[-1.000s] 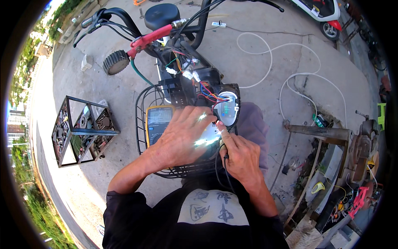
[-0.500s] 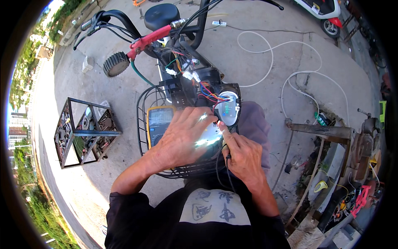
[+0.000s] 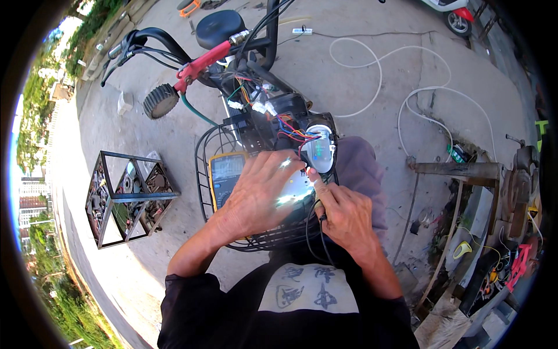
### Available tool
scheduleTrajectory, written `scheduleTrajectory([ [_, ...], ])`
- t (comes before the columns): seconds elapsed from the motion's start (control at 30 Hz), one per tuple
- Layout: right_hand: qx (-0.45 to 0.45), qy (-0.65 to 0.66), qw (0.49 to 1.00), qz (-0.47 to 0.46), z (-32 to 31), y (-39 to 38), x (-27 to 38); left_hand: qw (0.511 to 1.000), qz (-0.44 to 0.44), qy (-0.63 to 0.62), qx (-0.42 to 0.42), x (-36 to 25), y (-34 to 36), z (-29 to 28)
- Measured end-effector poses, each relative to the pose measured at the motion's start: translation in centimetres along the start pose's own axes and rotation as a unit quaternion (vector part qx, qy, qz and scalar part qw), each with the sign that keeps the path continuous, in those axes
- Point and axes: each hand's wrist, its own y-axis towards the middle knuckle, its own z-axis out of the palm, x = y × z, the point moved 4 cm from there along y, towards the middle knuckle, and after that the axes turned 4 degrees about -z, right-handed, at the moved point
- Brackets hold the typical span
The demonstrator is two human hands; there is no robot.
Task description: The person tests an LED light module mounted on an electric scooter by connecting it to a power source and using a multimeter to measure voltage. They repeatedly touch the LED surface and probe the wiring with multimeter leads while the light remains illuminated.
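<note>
My left hand [image 3: 253, 189] reaches over a brightly lit lamp [image 3: 293, 191], fingers bent together at its upper edge; what they hold is hidden by glare. My right hand [image 3: 344, 214] is closed around a black test lead [image 3: 321, 216], its index finger pointing at the lamp's upper right edge. Just above the fingertips sits a clear oval instrument housing [image 3: 320, 150] with a glowing display and colored wires [image 3: 290, 128] running into it. A yellow-framed multimeter [image 3: 226, 170] stands in the black wire basket [image 3: 204, 174], partly behind my left hand.
Beyond the basket are the bike's handlebar [image 3: 154, 33], a red bar [image 3: 203, 64] with a knobbed wheel [image 3: 161, 103], and a black seat [image 3: 221, 28]. A metal rack of parts [image 3: 131, 199] stands left. A cluttered workbench [image 3: 459, 170] is at right; white hose [image 3: 381, 75] coils on the ground.
The whole view has shifted slightly, with the rack and bench appearing further right. Both hands keep nearly the same place at the lamp.
</note>
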Motion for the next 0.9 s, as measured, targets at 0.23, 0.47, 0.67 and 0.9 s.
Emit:
scheduleTrajectory([
  [0.23, 0.002, -0.005, 1.0, -0.001, 0.17, -0.15, 0.01, 1.0, 0.001, 0.004, -0.002, 0.0, -0.24, -0.13],
  [0.47, 0.008, -0.004, 1.0, 0.0, 0.2, -0.24, -0.06, 1.0, -0.003, -0.001, -0.01, -0.03, -0.3, -0.05],
  [0.67, 0.009, -0.004, 1.0, 0.003, 0.37, -0.34, -0.08, 1.0, 0.003, -0.005, -0.016, -0.23, -0.31, -0.18],
  [0.9, 0.019, -0.01, 1.0, 0.004, 0.14, -0.11, 0.03, 1.0, 0.001, -0.009, -0.012, -0.01, -0.45, -0.16],
])
